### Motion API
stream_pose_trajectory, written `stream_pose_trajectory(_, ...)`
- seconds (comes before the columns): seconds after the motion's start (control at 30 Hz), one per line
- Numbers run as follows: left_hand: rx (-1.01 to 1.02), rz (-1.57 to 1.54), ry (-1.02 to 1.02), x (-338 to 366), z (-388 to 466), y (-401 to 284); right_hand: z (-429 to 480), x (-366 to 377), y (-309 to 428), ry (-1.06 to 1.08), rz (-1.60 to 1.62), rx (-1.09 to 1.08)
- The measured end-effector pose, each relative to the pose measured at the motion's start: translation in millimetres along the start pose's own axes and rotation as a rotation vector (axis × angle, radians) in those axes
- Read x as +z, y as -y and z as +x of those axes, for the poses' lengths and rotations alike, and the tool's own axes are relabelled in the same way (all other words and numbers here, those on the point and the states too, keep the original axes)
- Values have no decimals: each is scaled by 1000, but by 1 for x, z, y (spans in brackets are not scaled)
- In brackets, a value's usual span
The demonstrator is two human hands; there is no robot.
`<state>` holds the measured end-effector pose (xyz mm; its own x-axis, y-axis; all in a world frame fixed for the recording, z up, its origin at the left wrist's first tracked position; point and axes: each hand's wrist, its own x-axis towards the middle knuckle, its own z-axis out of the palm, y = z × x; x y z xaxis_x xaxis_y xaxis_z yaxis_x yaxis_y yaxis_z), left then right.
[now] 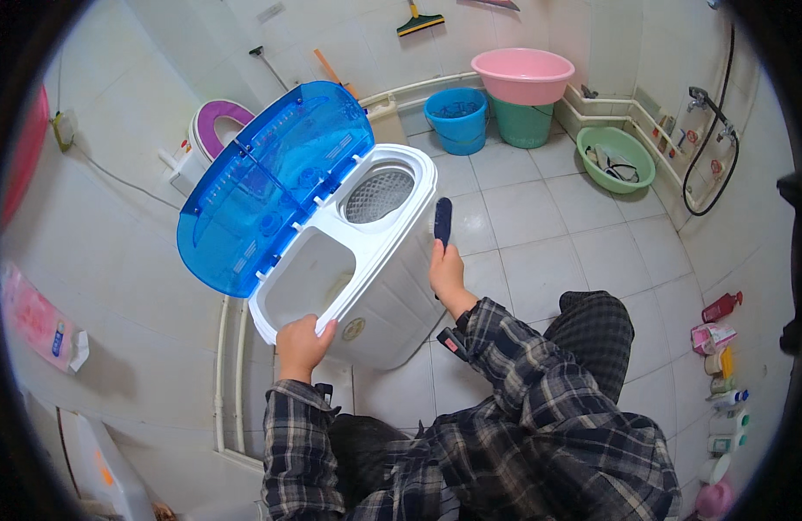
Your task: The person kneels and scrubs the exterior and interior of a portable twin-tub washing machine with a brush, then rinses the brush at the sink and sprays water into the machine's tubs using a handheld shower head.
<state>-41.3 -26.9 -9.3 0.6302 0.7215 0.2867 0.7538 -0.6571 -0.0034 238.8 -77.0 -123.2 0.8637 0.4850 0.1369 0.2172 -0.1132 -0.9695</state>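
A white twin-tub washing machine (381, 296) stands tilted before me on the floor, its transparent blue lid (277, 176) raised. My left hand (303, 345) grips the rim at the near corner of the wash tub (296, 280). In my right hand (449, 273) is the handle of a dark blue scrubbing brush (443, 221), with pale bristles turned towards the machine's side panel. Whether the bristles touch the panel I cannot tell. A perforated metal spin basket (381, 195) shows through the round opening beyond the wash tub.
Against the far wall stand a blue bucket (458, 127) and a green bucket (521, 124) with a pink basin (523, 68) on it. A light green basin (616, 163) holds cloth. Pipes (221, 371) run along the left wall; several bottles (721, 309) line the right.
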Motion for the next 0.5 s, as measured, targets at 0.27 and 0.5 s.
stream_pose_trajectory(0.27, -36, 8, 53, -3, 3, -6, -10, -15, 36, 159, 73, -172)
stream_pose_trajectory(0.5, -45, 31, 90, -1, 4, -1, 17, -26, 34, 55, 1, -200)
